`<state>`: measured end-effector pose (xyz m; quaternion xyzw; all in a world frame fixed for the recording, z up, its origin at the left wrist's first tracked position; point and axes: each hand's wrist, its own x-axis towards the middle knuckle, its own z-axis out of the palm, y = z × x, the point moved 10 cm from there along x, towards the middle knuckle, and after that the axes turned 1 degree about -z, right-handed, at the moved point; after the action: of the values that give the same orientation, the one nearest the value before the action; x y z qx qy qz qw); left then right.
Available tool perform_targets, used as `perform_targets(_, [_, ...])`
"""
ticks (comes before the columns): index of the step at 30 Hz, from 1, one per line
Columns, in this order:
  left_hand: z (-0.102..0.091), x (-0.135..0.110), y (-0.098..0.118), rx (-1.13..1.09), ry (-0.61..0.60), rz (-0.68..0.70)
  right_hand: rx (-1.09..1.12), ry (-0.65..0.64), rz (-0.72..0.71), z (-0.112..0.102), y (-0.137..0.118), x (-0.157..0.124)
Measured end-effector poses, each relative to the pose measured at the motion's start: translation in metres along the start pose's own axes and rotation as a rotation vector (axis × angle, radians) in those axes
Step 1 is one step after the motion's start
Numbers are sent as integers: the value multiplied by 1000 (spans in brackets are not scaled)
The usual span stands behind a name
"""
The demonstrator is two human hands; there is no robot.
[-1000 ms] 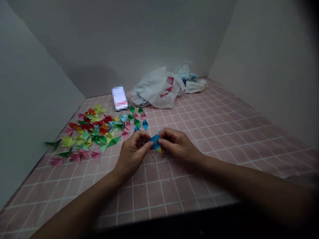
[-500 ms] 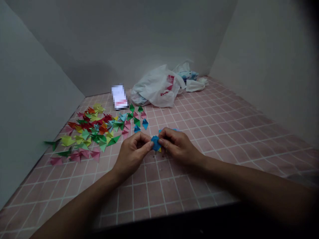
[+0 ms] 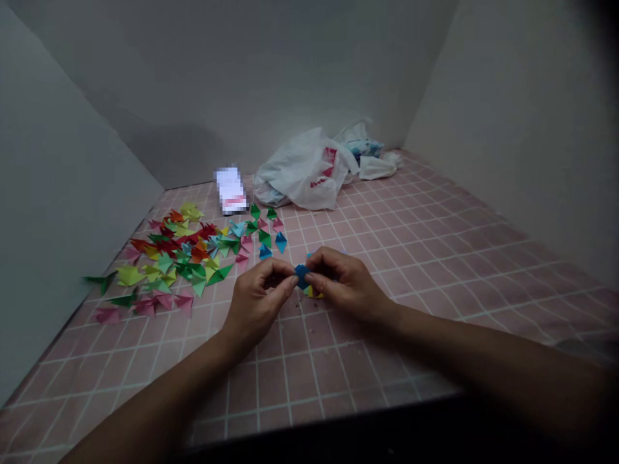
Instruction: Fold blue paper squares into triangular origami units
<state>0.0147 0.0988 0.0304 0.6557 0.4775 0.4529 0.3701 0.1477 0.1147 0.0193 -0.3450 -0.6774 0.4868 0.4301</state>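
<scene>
My left hand (image 3: 258, 299) and my right hand (image 3: 342, 280) meet over the pink checked table (image 3: 435, 258). Both pinch a small blue folded paper piece (image 3: 302, 276) between thumb and fingers. A bit of yellow paper (image 3: 312, 293) shows just under the right fingers. The fingers hide most of the blue piece. A spread of folded paper triangles (image 3: 188, 251) in green, red, yellow, pink and blue lies to the left of my hands.
A white plastic bag (image 3: 304, 171) with red print sits at the back, with more crumpled bags (image 3: 372, 158) behind it. A small blurred white pack (image 3: 231, 190) stands near it. Grey walls close the table in on the left, back and right.
The blue paper has been folded smaller between my fingertips. Both hands stayed in about the same place, the fingers drawing closer together.
</scene>
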Motion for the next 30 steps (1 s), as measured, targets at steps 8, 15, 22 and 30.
perform_targets(8, [1, -1, 13, 110, -8, 97, -22, -16, -23, 0, -1, 0])
perform_targets(15, [-1, -1, 20, 149, 28, 158, 123, -58, 75, 6, 5, -2])
perform_targets(22, [2, -2, 28, 210, -13, 262, 176, -51, 119, 5, 9, -1])
perform_targets(30, [3, 0, 21, 113, -49, 177, 147, -48, 99, 5, 6, 0])
